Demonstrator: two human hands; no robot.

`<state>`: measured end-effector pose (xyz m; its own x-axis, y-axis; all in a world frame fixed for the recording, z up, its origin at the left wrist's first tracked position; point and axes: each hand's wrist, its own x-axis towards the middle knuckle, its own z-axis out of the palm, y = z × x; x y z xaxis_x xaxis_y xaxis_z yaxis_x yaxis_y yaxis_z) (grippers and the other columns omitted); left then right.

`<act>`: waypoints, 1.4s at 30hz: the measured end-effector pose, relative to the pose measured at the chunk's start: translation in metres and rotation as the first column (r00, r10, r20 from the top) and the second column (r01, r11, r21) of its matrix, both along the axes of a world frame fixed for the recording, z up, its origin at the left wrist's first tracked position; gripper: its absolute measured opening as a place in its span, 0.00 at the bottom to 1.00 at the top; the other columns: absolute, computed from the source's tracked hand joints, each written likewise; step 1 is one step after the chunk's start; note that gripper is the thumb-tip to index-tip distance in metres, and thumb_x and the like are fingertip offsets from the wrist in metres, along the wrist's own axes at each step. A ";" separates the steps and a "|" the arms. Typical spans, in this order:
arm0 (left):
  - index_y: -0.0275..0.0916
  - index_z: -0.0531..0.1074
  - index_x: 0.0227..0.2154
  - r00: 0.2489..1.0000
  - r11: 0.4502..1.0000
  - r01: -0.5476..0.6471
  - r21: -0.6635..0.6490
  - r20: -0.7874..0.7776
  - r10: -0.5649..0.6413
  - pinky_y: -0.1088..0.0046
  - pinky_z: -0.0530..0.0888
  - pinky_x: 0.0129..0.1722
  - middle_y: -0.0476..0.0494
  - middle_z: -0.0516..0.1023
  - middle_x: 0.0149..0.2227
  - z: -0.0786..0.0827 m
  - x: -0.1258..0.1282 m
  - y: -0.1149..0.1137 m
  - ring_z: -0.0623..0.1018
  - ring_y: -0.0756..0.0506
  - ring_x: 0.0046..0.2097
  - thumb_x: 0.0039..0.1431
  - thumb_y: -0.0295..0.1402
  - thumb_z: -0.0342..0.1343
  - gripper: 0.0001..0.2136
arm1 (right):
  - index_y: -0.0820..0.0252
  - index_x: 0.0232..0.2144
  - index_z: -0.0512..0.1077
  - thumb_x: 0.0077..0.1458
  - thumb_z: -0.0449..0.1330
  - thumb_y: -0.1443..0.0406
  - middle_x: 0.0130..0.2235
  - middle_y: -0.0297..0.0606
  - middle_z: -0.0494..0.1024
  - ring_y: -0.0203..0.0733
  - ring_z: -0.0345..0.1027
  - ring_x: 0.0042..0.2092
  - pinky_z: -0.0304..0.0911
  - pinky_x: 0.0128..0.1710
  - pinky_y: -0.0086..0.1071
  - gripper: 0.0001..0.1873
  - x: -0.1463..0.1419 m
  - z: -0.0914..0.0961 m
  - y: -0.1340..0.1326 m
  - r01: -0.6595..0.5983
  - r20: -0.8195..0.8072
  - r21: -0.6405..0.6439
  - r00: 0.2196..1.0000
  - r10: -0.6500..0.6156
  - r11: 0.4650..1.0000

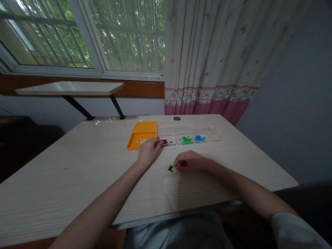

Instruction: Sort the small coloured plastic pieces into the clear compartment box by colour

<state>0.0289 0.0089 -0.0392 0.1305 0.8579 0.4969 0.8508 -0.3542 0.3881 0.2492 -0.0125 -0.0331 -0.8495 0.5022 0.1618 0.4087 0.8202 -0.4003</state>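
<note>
A clear compartment tray [190,131] lies at the far middle of the wooden table [77,173]. Its cells hold dark brown beads [165,141], green beads [186,139], blue beads [199,138] and yellow beads [213,137]. My left hand [149,151] reaches to the brown cell, fingers pinched at the beads there. My right hand [189,161] rests closed on the table, fingertips pinching something small. Just left of it lies a little pile of mixed beads [171,168], green, dark and pale.
An orange tray [142,136] with a few pale beads stands left of the clear tray. A cable hole [176,118] marks the table's far edge. A shelf [70,88] sits under the window, and a pink-hemmed curtain [207,55] hangs behind.
</note>
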 end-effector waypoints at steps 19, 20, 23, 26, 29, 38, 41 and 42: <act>0.37 0.73 0.28 0.875 0.870 0.485 -0.094 0.040 -0.483 0.81 0.62 0.25 0.49 0.70 0.22 0.004 0.014 -0.019 0.67 0.53 0.25 0.53 0.32 0.50 0.08 | 0.60 0.32 0.72 0.50 0.55 0.61 0.19 0.29 0.67 0.29 0.58 0.22 0.53 0.26 0.22 0.10 0.004 -0.009 0.010 0.281 -0.213 0.138 0.945 -0.248 0.950; 0.37 0.73 0.29 0.867 0.862 0.498 -0.095 0.052 -0.495 0.81 0.62 0.25 0.49 0.70 0.22 0.004 0.016 -0.020 0.67 0.53 0.25 0.53 0.32 0.51 0.07 | 0.60 0.32 0.72 0.50 0.55 0.61 0.18 0.28 0.66 0.29 0.57 0.21 0.52 0.25 0.22 0.10 0.003 -0.010 0.011 0.306 -0.248 0.163 0.933 -0.261 0.938; 0.37 0.74 0.29 0.861 0.857 0.509 -0.084 0.077 -0.503 0.81 0.61 0.24 0.50 0.69 0.20 0.004 0.020 -0.023 0.66 0.53 0.24 0.52 0.32 0.51 0.07 | 0.60 0.30 0.72 0.51 0.54 0.60 0.16 0.27 0.64 0.28 0.55 0.20 0.51 0.24 0.22 0.11 0.001 -0.013 0.011 0.356 -0.309 0.212 0.908 -0.283 0.910; 0.37 0.74 0.29 0.861 0.859 0.508 -0.071 0.083 -0.502 0.81 0.61 0.24 0.51 0.67 0.19 0.005 0.021 -0.025 0.65 0.54 0.24 0.52 0.32 0.52 0.07 | 0.60 0.30 0.72 0.51 0.54 0.59 0.16 0.27 0.63 0.28 0.55 0.19 0.50 0.23 0.22 0.11 0.000 -0.014 0.010 0.379 -0.329 0.236 0.898 -0.293 0.895; 0.37 0.74 0.29 0.869 0.868 0.492 -0.057 0.096 -0.486 0.81 0.60 0.23 0.50 0.68 0.20 0.006 0.022 -0.026 0.65 0.54 0.24 0.52 0.33 0.52 0.08 | 0.59 0.29 0.72 0.51 0.53 0.59 0.16 0.27 0.63 0.28 0.55 0.19 0.51 0.24 0.22 0.12 -0.001 -0.013 0.008 0.382 -0.326 0.242 0.898 -0.296 0.892; 0.37 0.73 0.28 0.871 0.873 0.486 -0.030 0.088 -0.482 0.80 0.61 0.23 0.50 0.68 0.20 0.003 0.023 -0.026 0.66 0.53 0.24 0.52 0.33 0.51 0.07 | 0.60 0.29 0.72 0.52 0.53 0.58 0.16 0.27 0.63 0.28 0.55 0.19 0.50 0.24 0.22 0.12 -0.001 -0.011 0.008 0.376 -0.311 0.231 0.903 -0.298 0.898; 0.37 0.73 0.28 0.872 0.872 0.488 -0.033 0.075 -0.484 0.80 0.62 0.24 0.49 0.69 0.21 0.003 0.022 -0.026 0.67 0.53 0.24 0.53 0.33 0.50 0.08 | 0.60 0.29 0.72 0.52 0.53 0.58 0.16 0.28 0.64 0.28 0.55 0.20 0.50 0.24 0.22 0.13 -0.001 -0.011 0.008 0.368 -0.299 0.221 0.907 -0.296 0.903; 0.37 0.73 0.28 0.871 0.872 0.489 -0.031 0.070 -0.486 0.80 0.62 0.24 0.49 0.70 0.21 0.004 0.022 -0.026 0.67 0.53 0.25 0.54 0.33 0.50 0.08 | 0.60 0.29 0.72 0.52 0.53 0.58 0.16 0.28 0.64 0.28 0.56 0.20 0.51 0.24 0.22 0.13 -0.001 -0.011 0.008 0.373 -0.295 0.209 0.905 -0.305 0.904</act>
